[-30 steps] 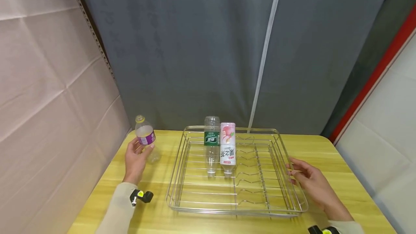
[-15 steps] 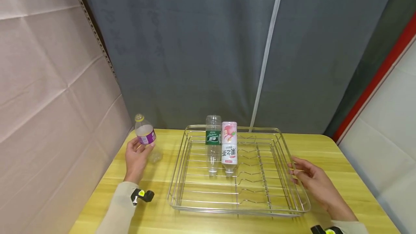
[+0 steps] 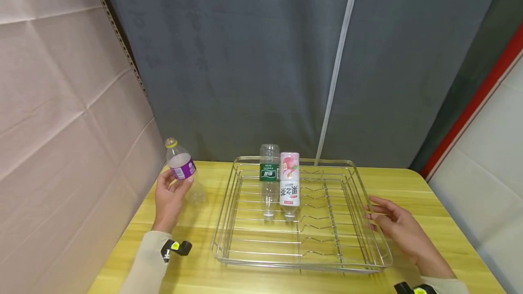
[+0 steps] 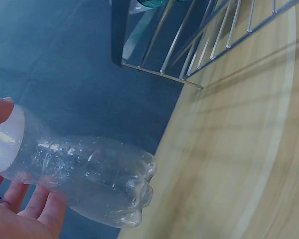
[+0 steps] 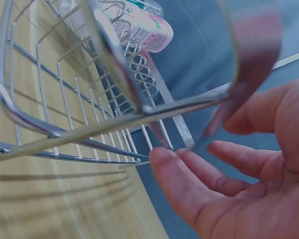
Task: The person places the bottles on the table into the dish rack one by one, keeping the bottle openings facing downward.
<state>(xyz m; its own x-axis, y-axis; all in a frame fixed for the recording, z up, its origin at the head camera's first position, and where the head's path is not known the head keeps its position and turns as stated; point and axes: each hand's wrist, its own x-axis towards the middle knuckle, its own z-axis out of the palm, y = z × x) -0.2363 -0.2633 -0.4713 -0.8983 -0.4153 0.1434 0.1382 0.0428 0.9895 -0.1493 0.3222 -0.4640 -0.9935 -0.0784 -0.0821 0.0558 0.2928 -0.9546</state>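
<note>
My left hand [image 3: 169, 196] grips an uncapped clear plastic bottle [image 3: 182, 169] with a purple label and yellow neck ring. The bottle leans, neck up and left; its ridged clear base [image 4: 124, 184] shows in the left wrist view. To its right stands a wire dish rack [image 3: 286, 267], holding a clear bottle with a green label [image 3: 269, 172] and a pink-and-white tea bottle [image 3: 289, 178] side by side, necks toward me. My right hand [image 3: 402, 228] is at the rack's right side, loosely extended fingers [image 5: 174, 179] right at the wires and rim band.
The rack takes up the middle of the yellow wood-grain table [image 3: 192, 271]. A grey curtain [image 3: 245, 67] hangs behind the far edge. Pale cloth walls [image 3: 73, 158] flank the table, and a red strip [image 3: 470, 103] edges the right one.
My left hand has shifted slightly left, tipping the bottle's neck further up and left. The right hand stays at the rack's side. The camera's view has drifted a little.
</note>
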